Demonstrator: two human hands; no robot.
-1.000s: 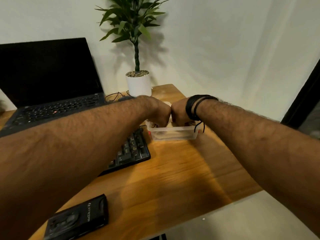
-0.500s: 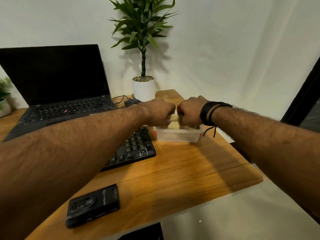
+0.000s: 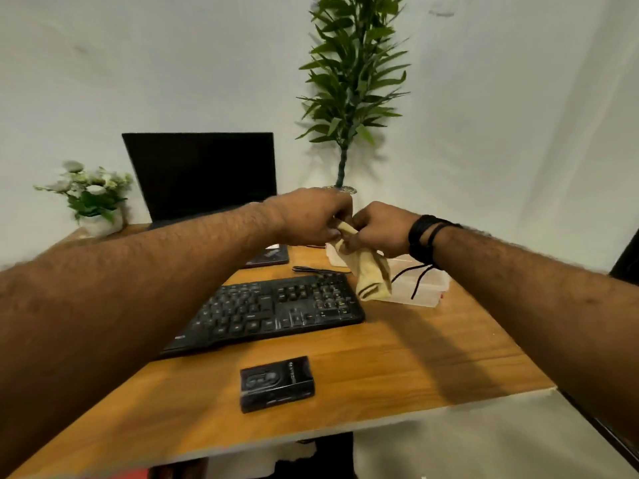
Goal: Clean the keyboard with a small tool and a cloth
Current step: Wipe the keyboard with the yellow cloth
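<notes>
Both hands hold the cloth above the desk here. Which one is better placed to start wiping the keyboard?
Probably the left hand: it grips the cloth directly above the keyboard, while the right hand sits over the plastic container.

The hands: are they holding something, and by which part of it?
Yes. Both the left hand and the right hand pinch a yellow cloth at its bunched top end; the rest hangs down above the keyboard.

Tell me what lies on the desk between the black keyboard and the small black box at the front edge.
Nothing: head view shows only bare wooden desk between the keyboard and the black box.
</notes>
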